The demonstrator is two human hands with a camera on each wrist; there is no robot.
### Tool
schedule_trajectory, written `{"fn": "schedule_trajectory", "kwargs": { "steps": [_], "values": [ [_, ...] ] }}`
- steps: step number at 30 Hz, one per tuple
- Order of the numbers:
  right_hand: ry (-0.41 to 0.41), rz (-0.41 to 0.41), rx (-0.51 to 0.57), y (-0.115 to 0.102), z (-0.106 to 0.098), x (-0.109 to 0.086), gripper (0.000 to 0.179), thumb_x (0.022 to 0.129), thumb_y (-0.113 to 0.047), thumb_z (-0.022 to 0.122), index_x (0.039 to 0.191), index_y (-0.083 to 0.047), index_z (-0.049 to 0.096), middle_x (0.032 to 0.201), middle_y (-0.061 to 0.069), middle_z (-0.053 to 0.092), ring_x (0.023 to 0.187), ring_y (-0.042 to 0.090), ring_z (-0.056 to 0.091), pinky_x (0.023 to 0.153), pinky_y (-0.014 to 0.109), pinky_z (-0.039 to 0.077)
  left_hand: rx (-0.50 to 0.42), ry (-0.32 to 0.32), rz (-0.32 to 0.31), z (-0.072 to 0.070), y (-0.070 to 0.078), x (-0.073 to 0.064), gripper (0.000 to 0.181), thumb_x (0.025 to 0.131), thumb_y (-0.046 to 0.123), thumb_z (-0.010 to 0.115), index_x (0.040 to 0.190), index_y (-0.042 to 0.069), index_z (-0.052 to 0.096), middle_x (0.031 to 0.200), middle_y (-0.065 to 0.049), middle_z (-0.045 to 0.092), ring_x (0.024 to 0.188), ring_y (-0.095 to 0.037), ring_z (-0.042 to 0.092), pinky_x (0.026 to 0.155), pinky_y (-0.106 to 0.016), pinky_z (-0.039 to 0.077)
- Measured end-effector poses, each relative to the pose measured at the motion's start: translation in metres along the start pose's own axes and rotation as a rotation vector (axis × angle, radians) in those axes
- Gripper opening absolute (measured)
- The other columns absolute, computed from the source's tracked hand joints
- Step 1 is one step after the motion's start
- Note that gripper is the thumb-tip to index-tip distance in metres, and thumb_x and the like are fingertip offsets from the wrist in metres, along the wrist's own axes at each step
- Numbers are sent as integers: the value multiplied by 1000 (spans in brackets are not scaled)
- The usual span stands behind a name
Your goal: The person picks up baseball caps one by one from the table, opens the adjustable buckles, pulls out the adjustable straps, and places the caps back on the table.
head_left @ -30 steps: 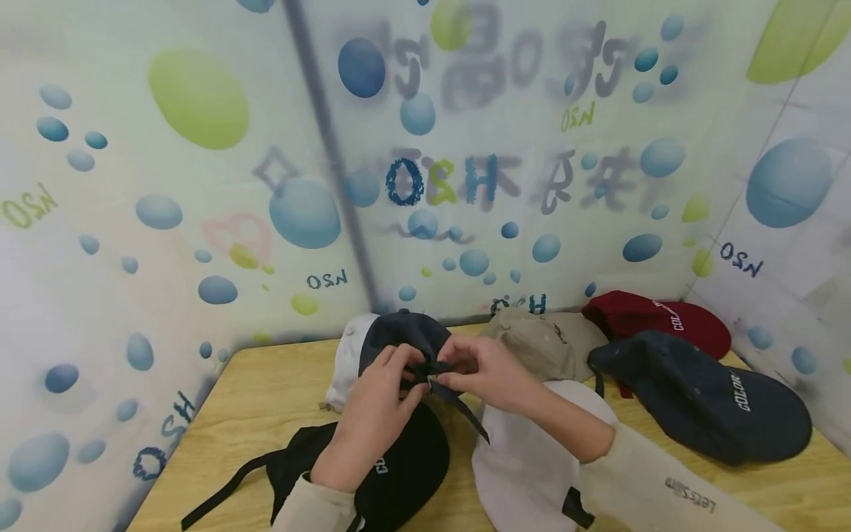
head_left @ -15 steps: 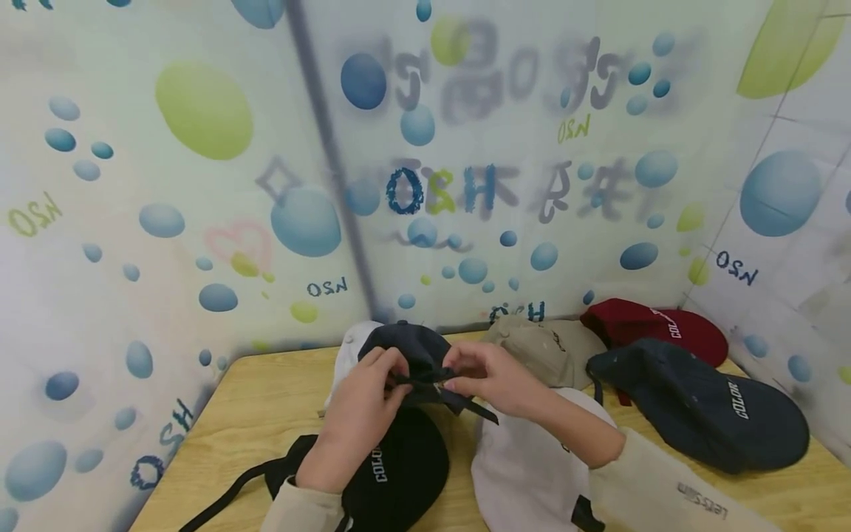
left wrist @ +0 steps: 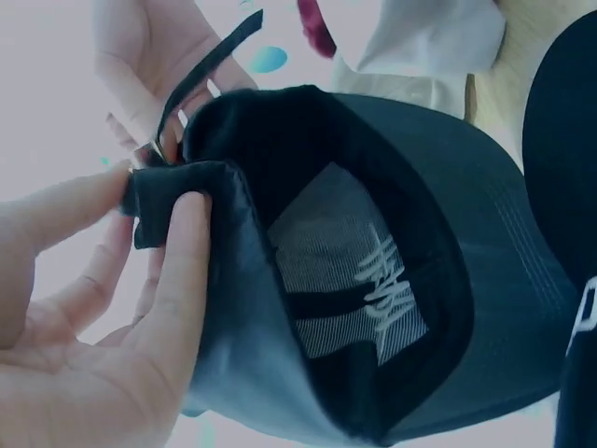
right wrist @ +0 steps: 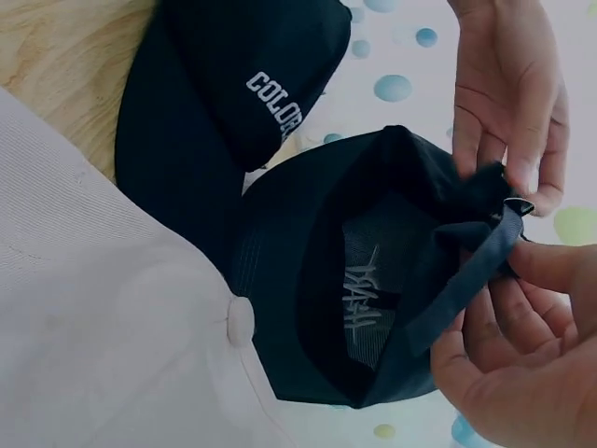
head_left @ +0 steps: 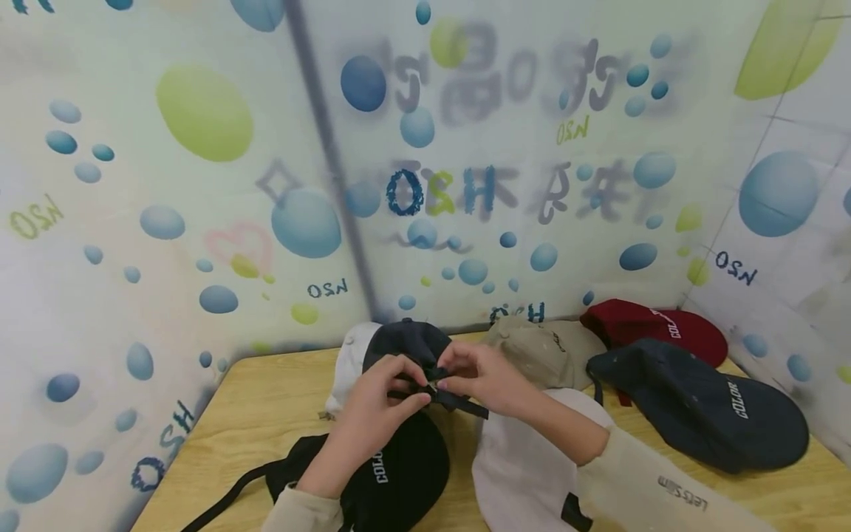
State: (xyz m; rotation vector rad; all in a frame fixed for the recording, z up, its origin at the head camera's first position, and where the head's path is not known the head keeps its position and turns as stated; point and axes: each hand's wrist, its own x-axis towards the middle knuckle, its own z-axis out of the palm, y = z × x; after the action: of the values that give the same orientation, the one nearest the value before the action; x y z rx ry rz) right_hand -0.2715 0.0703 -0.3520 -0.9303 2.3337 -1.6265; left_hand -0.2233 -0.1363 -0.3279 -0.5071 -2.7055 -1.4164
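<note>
Both hands hold a dark navy baseball cap by its back, above the wooden table. My left hand pinches one end of the back band between thumb and fingers. At the metal buckle, my right hand pinches the strap, whose loose tail sticks out past the fingers. The left wrist view looks into the cap's inside, where light stitched lettering shows on a striped panel. How far the strap runs through the buckle is partly hidden by fingers.
A black cap lies in front, its strap trailing left. A pale cap sits under the right forearm. Behind are a white cap and a beige cap. A red cap and another navy cap lie right.
The strap's loose tail has risen from hanging down to nearly sideways. My left hand moved left, then back right toward the buckle. Both hands keep hold of the cap.
</note>
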Motion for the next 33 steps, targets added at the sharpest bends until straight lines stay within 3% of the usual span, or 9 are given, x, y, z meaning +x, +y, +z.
{"fn": "schedule_trajectory", "kwargs": {
  "steps": [7, 13, 18, 23, 27, 30, 33],
  "values": [
    [-67, -25, 23, -2, -9, -2, 10, 97, -5, 62, 103, 1, 58, 98, 20, 71, 82, 10, 62, 75, 24, 51, 189, 67, 56, -10, -4, 3, 26, 87, -8, 63, 83, 17, 59, 92, 0, 55, 76, -12, 52, 67, -22, 46],
    [-109, -20, 44, -2, -18, -5, 11, 98, -3, 58, 107, 4, 55, 93, 20, 66, 77, 8, 57, 71, 23, 51, 342, 104, 31, -28, -7, -3, 27, 87, -10, 58, 82, 16, 55, 90, -1, 53, 75, -14, 47, 70, -28, 41],
    [-142, -25, 47, -1, -22, -11, 12, 99, -4, 57, 107, 4, 54, 91, 18, 64, 78, 10, 57, 72, 25, 53, 349, 19, 18, -41, -9, -8, 26, 87, -8, 56, 81, 17, 56, 90, -2, 55, 73, -13, 48, 70, -27, 41],
    [-147, -27, 28, -3, -25, -14, 13, 99, -5, 56, 109, 4, 55, 95, 20, 64, 82, 10, 58, 73, 26, 51, 356, -144, 132, -55, -6, -11, 31, 87, -11, 52, 80, 20, 57, 83, 3, 51, 63, -6, 40, 63, -23, 39],
    [-133, -30, -3, -6, -29, -15, 16, 100, -5, 55, 113, 4, 57, 103, 20, 64, 90, 13, 61, 77, 25, 51, 350, -271, 207, -66, -1, -9, 33, 87, -12, 50, 82, 19, 59, 87, 3, 52, 65, -4, 42, 63, -23, 41],
    [-124, -43, -15, -7, -32, -15, 18, 100, -5, 55, 116, 4, 58, 106, 20, 64, 92, 16, 62, 79, 25, 51, 350, -303, 216, -72, 7, -3, 31, 89, -11, 49, 85, 18, 60, 90, 2, 52, 71, -7, 45, 66, -23, 43],
    [-124, -43, -16, -8, -33, -14, 20, 100, -6, 56, 117, 3, 59, 106, 20, 64, 89, 18, 60, 78, 26, 51, 375, -262, 216, -74, 18, 7, 28, 91, -8, 49, 86, 17, 61, 90, 1, 54, 76, -9, 49, 69, -25, 46]
  ]
}}
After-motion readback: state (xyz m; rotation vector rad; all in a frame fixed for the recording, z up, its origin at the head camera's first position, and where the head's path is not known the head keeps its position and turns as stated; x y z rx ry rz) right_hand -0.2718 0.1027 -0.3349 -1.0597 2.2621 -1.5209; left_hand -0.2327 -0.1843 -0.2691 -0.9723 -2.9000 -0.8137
